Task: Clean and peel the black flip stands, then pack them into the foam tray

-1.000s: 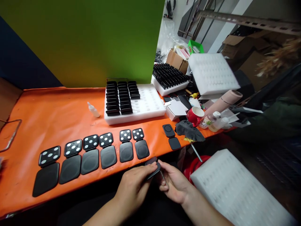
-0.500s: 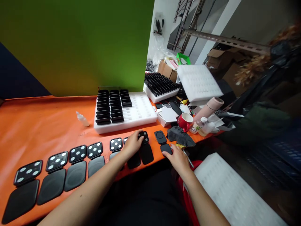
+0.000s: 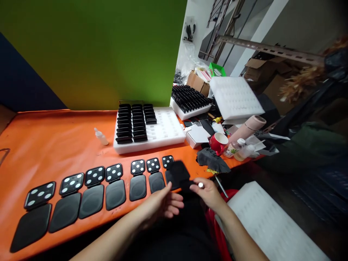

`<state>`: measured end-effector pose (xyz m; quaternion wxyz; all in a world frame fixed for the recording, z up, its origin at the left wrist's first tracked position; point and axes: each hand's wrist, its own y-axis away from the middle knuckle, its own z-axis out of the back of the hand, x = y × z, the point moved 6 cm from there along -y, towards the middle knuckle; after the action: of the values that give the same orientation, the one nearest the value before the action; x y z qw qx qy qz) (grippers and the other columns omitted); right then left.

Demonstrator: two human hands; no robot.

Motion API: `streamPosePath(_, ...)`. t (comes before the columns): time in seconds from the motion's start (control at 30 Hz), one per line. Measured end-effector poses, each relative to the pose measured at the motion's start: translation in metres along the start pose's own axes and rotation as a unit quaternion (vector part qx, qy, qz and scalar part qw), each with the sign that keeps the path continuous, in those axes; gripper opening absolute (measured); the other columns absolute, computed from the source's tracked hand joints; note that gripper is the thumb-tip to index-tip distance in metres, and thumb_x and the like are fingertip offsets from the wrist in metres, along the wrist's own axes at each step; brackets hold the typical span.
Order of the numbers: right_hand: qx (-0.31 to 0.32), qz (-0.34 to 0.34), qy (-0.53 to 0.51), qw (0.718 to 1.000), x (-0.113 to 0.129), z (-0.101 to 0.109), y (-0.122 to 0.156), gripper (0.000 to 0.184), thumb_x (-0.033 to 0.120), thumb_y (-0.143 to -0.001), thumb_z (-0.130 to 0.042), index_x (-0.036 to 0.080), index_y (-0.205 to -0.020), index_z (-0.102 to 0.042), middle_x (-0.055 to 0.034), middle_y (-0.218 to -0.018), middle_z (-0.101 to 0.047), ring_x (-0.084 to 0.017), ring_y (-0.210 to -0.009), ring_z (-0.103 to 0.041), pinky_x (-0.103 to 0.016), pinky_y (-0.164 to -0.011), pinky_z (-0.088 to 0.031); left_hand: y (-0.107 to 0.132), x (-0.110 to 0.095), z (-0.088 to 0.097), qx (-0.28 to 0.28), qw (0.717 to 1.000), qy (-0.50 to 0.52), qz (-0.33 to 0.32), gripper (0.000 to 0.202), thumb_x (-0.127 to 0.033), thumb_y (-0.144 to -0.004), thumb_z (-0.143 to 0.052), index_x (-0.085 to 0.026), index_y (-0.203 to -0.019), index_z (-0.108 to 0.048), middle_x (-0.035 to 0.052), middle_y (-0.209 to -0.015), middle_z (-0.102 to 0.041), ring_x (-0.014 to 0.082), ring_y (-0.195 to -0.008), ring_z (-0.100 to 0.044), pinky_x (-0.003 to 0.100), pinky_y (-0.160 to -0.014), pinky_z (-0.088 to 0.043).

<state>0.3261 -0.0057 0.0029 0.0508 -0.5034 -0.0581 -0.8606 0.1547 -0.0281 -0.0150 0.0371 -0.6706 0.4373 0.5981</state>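
My right hand (image 3: 208,194) grips the edge of a black folding charger pad (image 3: 178,174), raised at the table's front edge and blurred by motion. From the same hand sticks the round, pale end of a small stick-like item (image 3: 200,185); the rest of it is hidden. Just left of the raised pad, my left hand (image 3: 165,204) is empty, fingers apart. Several similar pads lie unfolded in a row, among them a large one (image 3: 32,224) at the far left. Their upper panels carry white dots, and the lower panels are plain black. The raised pad partly covers the rightmost one.
Behind the row, a white foam tray (image 3: 168,127) holds black folded pieces in its left slots. A small dropper bottle (image 3: 101,137) stands left of it. To the right are a red mug (image 3: 218,143), a grey cloth (image 3: 212,159), a pink flask (image 3: 247,128) and another foam tray (image 3: 266,217).
My right hand has picked up the pad from the table's right end and moved it left. My left hand has let go of the dotted panel and come back toward me, opening.
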Motion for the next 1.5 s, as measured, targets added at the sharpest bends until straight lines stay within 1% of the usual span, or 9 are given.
streamPosePath(0.13,0.064,0.155,0.092,0.982,0.047,-0.028,0.019,0.02,0.022,-0.08,-0.051,0.023,-0.095,-0.065,-0.0013,-0.071,-0.056,-0.013,-0.067,-0.053,-0.025,-0.064,-0.041,0.031,0.007,-0.013,0.109,0.933,0.333,0.08,0.06,-0.059,-0.081,-0.033,-0.015,-0.116,-0.05,0.0139,-0.104,-0.063,0.0196,-0.081,-0.064,0.026,-0.07,-0.046)
streamPosePath(0.27,0.007,0.128,0.083,0.988,0.063,-0.031,0.016,0.028,0.02,-0.081,-0.049,0.021,-0.109,-0.054,-0.0049,-0.092,-0.06,-0.015,-0.082,-0.055,-0.027,-0.075,-0.043,0.046,0.011,0.001,0.008,0.923,0.382,0.051,0.059,-0.022,-0.079,-0.054,-0.024,-0.132,-0.028,0.0096,-0.103,-0.063,0.0159,-0.079,-0.064,0.025,-0.074,-0.045)
streamPosePath(0.4,0.022,0.094,0.075,0.992,0.074,-0.043,0.01,0.02,0.022,-0.087,-0.04,0.022,-0.102,-0.054,-0.0035,-0.097,-0.06,-0.015,-0.09,-0.055,-0.025,-0.079,-0.042,0.052,0.015,0.012,-0.074,0.922,0.379,0.002,0.072,-0.014,-0.077,-0.057,-0.027,-0.135,-0.017,0.0097,-0.108,-0.061,0.0212,-0.097,-0.059,0.037,-0.084,-0.044)
streamPosePath(0.53,0.059,0.061,0.179,0.98,0.085,-0.062,0.007,0.024,0.029,-0.089,-0.04,0.027,-0.11,-0.052,-0.0013,-0.096,-0.061,-0.016,-0.086,-0.057,-0.026,-0.073,-0.041,0.049,0.027,0.02,-0.113,0.943,0.312,-0.02,0.075,-0.015,-0.073,-0.059,-0.027,-0.136,-0.019,0.0091,-0.116,-0.057,0.0249,-0.109,-0.052,0.043,-0.091,-0.041)
streamPosePath(0.67,0.047,0.044,0.252,0.965,0.092,-0.075,0.007,0.022,0.03,-0.091,-0.035,0.022,-0.091,-0.056,-0.0018,-0.085,-0.061,-0.015,-0.076,-0.057,-0.024,-0.065,-0.038,0.046,0.036,0.028,-0.167,0.973,0.122,-0.104,0.064,-0.018,-0.074,-0.054,-0.022,-0.133,-0.03,0.0087,-0.129,-0.047,0.027,-0.12,-0.04,0.044,-0.1,-0.031)
streamPosePath(0.83,0.029,0.056,0.292,0.954,0.1,-0.082,0.01,0.023,0.028,-0.09,-0.033,0.021,-0.088,-0.055,-0.0028,-0.082,-0.058,-0.015,-0.074,-0.055,-0.023,-0.063,-0.035,0.052,0.032,0.028,-0.237,0.944,-0.139,-0.183,0.058,-0.014,-0.08,-0.041,-0.027,-0.135,-0.027,0.0015,-0.141,-0.029,0.0211,-0.13,-0.024,0.041,-0.108,-0.016)
streamPosePath(1.03,0.045,0.066,0.254,0.964,0.11,-0.083,0.012,0.024,0.044,-0.084,-0.045,0.021,-0.087,-0.054,-0.0009,-0.08,-0.057,-0.015,-0.073,-0.055,-0.022,-0.062,-0.034,0.057,0.033,0.025,-0.25,0.938,-0.162,-0.177,0.063,-0.011,-0.081,-0.037,-0.024,-0.138,-0.015,0.0067,-0.139,-0.032,0.0219,-0.128,-0.027,0.043,-0.106,-0.022)
streamPosePath(1.23,0.049,0.091,0.199,0.974,0.118,-0.095,0.018,0.022,0.035,-0.086,-0.044,0.021,-0.074,-0.053,0.0021,-0.073,-0.056,-0.01,-0.068,-0.053,-0.02,-0.061,-0.033,0.066,0.028,0.021,-0.259,0.933,-0.159,-0.195,0.055,-0.017,-0.085,-0.034,-0.022,-0.137,-0.019,0.0072,-0.14,-0.032,0.0215,-0.126,-0.032,0.041,-0.105,-0.024)
streamPosePath(1.5,0.067,0.043,0.209,0.975,0.115,-0.095,0.022,0.023,0.04,-0.087,-0.043,0.02,-0.085,-0.054,-0.0019,-0.084,-0.057,-0.014,-0.076,-0.055,-0.022,-0.065,-0.037,0.068,0.029,0.023,-0.286,0.904,-0.225,-0.223,0.06,-0.01,-0.082,-0.033,-0.026,-0.138,-0.016,0.0042,-0.144,-0.022,0.0198,-0.131,-0.02,0.043,-0.107,-0.017)
